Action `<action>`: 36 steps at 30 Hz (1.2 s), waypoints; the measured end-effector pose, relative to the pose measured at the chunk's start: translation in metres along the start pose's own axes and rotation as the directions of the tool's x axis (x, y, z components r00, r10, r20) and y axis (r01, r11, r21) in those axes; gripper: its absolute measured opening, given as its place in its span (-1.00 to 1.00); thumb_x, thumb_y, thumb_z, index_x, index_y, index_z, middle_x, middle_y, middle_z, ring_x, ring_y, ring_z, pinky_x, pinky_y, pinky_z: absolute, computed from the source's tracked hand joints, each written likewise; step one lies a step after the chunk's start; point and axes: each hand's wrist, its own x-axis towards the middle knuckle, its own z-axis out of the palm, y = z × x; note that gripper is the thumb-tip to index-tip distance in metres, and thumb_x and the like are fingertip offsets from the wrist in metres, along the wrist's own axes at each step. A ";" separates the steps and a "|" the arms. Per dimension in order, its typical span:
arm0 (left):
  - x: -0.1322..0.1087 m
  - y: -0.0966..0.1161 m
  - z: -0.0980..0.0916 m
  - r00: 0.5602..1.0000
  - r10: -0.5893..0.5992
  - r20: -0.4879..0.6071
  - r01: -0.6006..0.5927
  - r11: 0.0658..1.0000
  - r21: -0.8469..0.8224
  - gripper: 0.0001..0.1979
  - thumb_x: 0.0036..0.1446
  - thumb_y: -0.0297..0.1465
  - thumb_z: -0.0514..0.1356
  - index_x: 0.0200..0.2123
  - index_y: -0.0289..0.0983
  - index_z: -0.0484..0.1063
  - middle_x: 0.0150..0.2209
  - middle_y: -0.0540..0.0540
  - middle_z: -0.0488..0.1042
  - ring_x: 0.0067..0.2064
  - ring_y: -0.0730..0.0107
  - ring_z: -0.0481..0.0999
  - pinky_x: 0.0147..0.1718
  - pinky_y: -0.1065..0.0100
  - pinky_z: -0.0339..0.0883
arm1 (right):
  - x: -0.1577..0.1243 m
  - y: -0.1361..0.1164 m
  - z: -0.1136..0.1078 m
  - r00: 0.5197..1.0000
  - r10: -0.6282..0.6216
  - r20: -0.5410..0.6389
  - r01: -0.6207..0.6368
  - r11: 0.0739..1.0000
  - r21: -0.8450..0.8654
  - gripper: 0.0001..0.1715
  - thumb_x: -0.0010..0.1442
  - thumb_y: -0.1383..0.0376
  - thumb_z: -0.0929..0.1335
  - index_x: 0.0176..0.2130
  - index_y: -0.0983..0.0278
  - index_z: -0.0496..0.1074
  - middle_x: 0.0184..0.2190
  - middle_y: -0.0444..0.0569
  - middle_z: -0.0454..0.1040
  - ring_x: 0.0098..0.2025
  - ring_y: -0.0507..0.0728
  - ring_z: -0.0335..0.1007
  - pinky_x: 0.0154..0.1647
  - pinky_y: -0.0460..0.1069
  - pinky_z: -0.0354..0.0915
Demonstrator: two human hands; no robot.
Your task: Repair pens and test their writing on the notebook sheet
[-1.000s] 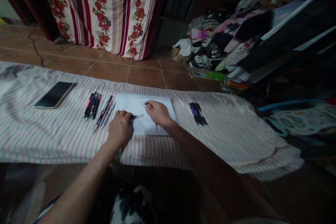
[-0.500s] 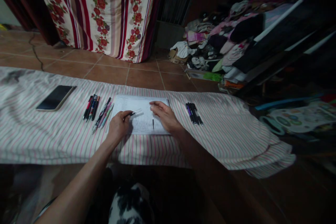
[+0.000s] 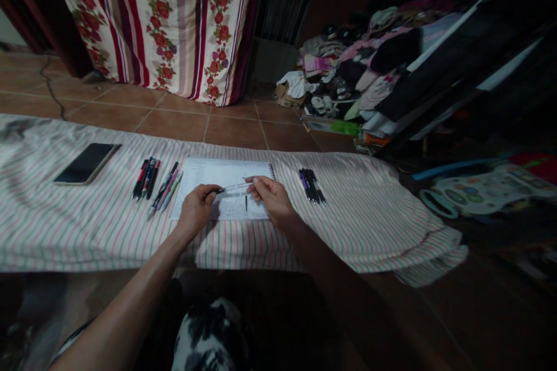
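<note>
My left hand [image 3: 196, 206] is closed on the dark part of a pen [image 3: 216, 191], above an open spiral notebook [image 3: 209, 169]. From this part a thin, pale, see-through pen refill [image 3: 237, 186] runs to the right. Its far end lies between the thumb and fingers of my right hand [image 3: 273, 200], which is closed in a pinch. On the page between my hands rests a short black pen piece [image 3: 246, 203]. The notebook's wire binding is on its right side.
Left of the notebook lie light-coloured pens [image 3: 167, 190], then darker pens [image 3: 147, 178] and a phone [image 3: 87, 163]. More pens [image 3: 311, 186] lie to the right. A striped cloth [image 3: 357, 214] covers the low surface. Clothes [image 3: 348, 64] are piled beyond.
My right hand has moved in toward my left, and its fingers have closed on the far end of the refill. The view has shifted slightly.
</note>
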 end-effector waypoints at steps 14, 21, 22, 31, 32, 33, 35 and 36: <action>-0.003 0.005 -0.003 0.998 0.068 -0.002 -0.067 0.993 0.094 -0.72 0.06 -0.43 0.00 -0.23 -0.27 0.46 -0.25 -0.11 0.51 -0.18 0.30 0.46 -0.14 0.32 0.30 | -0.003 -0.003 0.000 1.000 -0.022 0.011 0.024 0.993 -0.113 -0.66 0.09 0.12 0.26 -0.30 0.33 0.44 -0.51 -0.09 0.39 -0.52 -0.03 0.18 -0.48 -0.10 0.15; -0.004 0.009 -0.004 0.997 0.082 0.005 -0.082 0.990 0.117 -0.73 0.07 -0.44 0.00 -0.24 -0.28 0.47 -0.26 -0.13 0.50 -0.18 0.28 0.46 -0.13 0.30 0.28 | -0.005 -0.005 -0.001 0.999 -0.046 0.006 0.046 0.990 -0.136 -0.65 0.10 0.13 0.25 -0.30 0.34 0.44 -0.51 -0.08 0.39 -0.51 -0.02 0.19 -0.47 -0.10 0.16; -0.004 0.009 -0.005 0.996 0.085 0.006 -0.085 0.989 0.121 -0.73 0.06 -0.44 0.00 -0.24 -0.28 0.47 -0.26 -0.12 0.50 -0.18 0.28 0.46 -0.13 0.30 0.28 | -0.005 -0.005 -0.001 0.999 -0.048 0.006 0.048 0.989 -0.137 -0.65 0.10 0.12 0.25 -0.30 0.34 0.44 -0.51 -0.08 0.39 -0.51 -0.02 0.18 -0.47 -0.10 0.16; -0.005 0.008 -0.003 0.992 0.122 -0.005 -0.121 0.988 0.097 -0.74 0.05 -0.44 0.00 -0.26 -0.28 0.46 -0.27 -0.12 0.50 -0.20 0.27 0.46 -0.15 0.27 0.29 | -0.006 -0.004 -0.002 0.999 -0.043 0.025 0.046 0.988 -0.147 -0.67 0.09 0.15 0.26 -0.29 0.34 0.44 -0.51 -0.07 0.39 -0.52 -0.02 0.18 -0.47 -0.10 0.14; -0.005 0.007 -0.003 0.992 0.125 -0.006 -0.124 0.988 0.094 -0.74 0.05 -0.44 0.00 -0.26 -0.28 0.46 -0.27 -0.12 0.50 -0.19 0.27 0.46 -0.15 0.26 0.29 | -0.006 -0.005 -0.002 0.999 -0.041 0.028 0.045 0.987 -0.156 -0.67 0.10 0.15 0.25 -0.29 0.34 0.44 -0.50 -0.07 0.39 -0.51 -0.02 0.18 -0.47 -0.10 0.15; -0.005 0.007 -0.003 0.992 0.127 -0.005 -0.126 0.988 0.091 -0.74 0.06 -0.44 0.00 -0.26 -0.28 0.46 -0.26 -0.13 0.50 -0.19 0.26 0.46 -0.15 0.26 0.29 | -0.006 -0.005 -0.003 0.999 -0.038 0.031 0.043 0.985 -0.165 -0.68 0.10 0.16 0.25 -0.29 0.33 0.44 -0.50 -0.07 0.40 -0.51 -0.02 0.19 -0.47 -0.10 0.15; -0.005 0.007 -0.004 0.991 0.133 -0.003 -0.132 0.988 0.082 -0.73 0.06 -0.44 0.00 -0.26 -0.30 0.46 -0.26 -0.14 0.50 -0.18 0.26 0.46 -0.13 0.25 0.29 | -0.007 -0.006 -0.004 0.999 -0.035 0.039 0.041 0.983 -0.179 -0.68 0.10 0.17 0.25 -0.29 0.33 0.44 -0.50 -0.08 0.39 -0.50 -0.02 0.19 -0.46 -0.11 0.15; -0.005 0.006 -0.004 0.991 0.135 -0.002 -0.134 0.988 0.077 -0.73 0.06 -0.45 0.00 -0.26 -0.30 0.46 -0.25 -0.14 0.50 -0.18 0.26 0.45 -0.13 0.25 0.28 | -0.007 -0.007 -0.004 0.998 -0.035 0.044 0.042 0.983 -0.181 -0.69 0.10 0.17 0.25 -0.29 0.33 0.44 -0.50 -0.08 0.40 -0.50 -0.02 0.19 -0.46 -0.11 0.15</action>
